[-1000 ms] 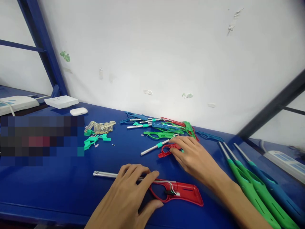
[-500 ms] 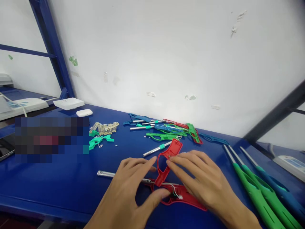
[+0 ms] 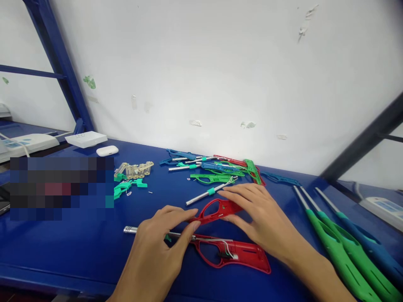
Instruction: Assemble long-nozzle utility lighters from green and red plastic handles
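Between my two hands is a red lighter handle half (image 3: 210, 217), raised off the table and lying roughly level. My left hand (image 3: 160, 243) pinches its narrow front end between thumb and fingers. At the wide end, my right hand (image 3: 255, 209) grips it with fingers above and thumb below. Just beneath lies the other red handle half (image 3: 252, 256), inner side up, with white wires and a dark part in it. A metal lighter tube (image 3: 130, 229) runs leftward from that half, partly hidden behind my left hand.
Loose green, blue and red handle halves (image 3: 210, 178) and metal tubes (image 3: 200, 197) lie near the wall. Clear fuel tanks (image 3: 138, 170) and teal triggers (image 3: 126, 187) sit left. Closed lighters (image 3: 341, 247) lie right. A white case (image 3: 107, 151) is at back left.
The raised red half has turned from steeply tilted to nearly level. My left hand has taken its front end, and the lower half is now more exposed. The view has shifted slightly.
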`<state>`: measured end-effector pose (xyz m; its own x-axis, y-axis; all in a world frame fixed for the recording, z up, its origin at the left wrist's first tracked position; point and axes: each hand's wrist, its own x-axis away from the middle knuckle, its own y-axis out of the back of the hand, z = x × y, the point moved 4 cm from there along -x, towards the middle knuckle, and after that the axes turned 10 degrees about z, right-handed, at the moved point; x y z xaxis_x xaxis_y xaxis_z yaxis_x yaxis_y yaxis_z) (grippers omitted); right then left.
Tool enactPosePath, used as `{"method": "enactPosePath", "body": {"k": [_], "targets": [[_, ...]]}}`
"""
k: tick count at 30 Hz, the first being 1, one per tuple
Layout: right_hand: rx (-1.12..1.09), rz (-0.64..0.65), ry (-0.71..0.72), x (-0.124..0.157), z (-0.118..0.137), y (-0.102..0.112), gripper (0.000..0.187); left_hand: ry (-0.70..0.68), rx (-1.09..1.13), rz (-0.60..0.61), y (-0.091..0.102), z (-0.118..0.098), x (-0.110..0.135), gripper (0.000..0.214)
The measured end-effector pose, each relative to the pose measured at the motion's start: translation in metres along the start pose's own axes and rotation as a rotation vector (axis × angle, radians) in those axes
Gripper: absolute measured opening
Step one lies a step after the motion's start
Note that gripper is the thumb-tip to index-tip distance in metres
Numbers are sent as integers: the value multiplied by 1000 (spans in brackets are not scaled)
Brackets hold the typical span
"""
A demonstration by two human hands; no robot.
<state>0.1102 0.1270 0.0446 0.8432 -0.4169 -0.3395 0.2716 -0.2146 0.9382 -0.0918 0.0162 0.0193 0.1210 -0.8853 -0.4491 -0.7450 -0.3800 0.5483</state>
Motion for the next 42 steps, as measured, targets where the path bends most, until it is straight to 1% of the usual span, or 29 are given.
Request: {"method": "enactPosePath", "body": {"k": [4, 7, 10, 16, 21, 24, 26, 31, 32, 34, 36, 37, 39, 42], "targets": [[-4, 33, -5, -1, 2, -3, 42, -4, -62, -41, -2, 3, -2, 16], [31, 22, -25, -2, 1, -6, 33, -16, -138, -90, -2, 4, -2, 21], [85, -16, -53, -2, -1, -8, 29, -17, -230, -132, -1, 4, -1, 28], [153, -135, -118, -2, 2, -4, 25, -14, -275, -129, 0, 1, 0, 23], [130, -254, -222, 6, -2, 8, 33, -44, -246, -141, 2, 0, 0, 20], [100, -268, -271, 18, -7, 16, 39, -50, -231, -151, 4, 1, 1, 18], [59, -277, -306, 30, -9, 22, 39, -51, -224, -144, 5, 0, 1, 18], [-133, -325, -492, 63, -8, 26, 33, -57, -203, -75, 3, -5, 1, 19], [-159, -325, -505, 67, -6, 26, 34, -70, -200, -54, 2, -7, 2, 19], [-221, -308, -510, 71, -1, 22, 43, -133, -198, -2, -1, -12, 3, 20], [-284, -277, -504, 73, 3, 16, 47, -210, -209, 96, -7, -16, 4, 22], [-300, -263, -499, 73, 4, 13, 45, -235, -224, 156, -10, -17, 6, 23], [-306, -235, -496, 74, 4, 5, 37, -251, -260, 265, -16, -19, 7, 26], [-264, -197, -523, 78, -1, -6, 32, -250, -307, 364, -20, -19, 9, 29]]}}
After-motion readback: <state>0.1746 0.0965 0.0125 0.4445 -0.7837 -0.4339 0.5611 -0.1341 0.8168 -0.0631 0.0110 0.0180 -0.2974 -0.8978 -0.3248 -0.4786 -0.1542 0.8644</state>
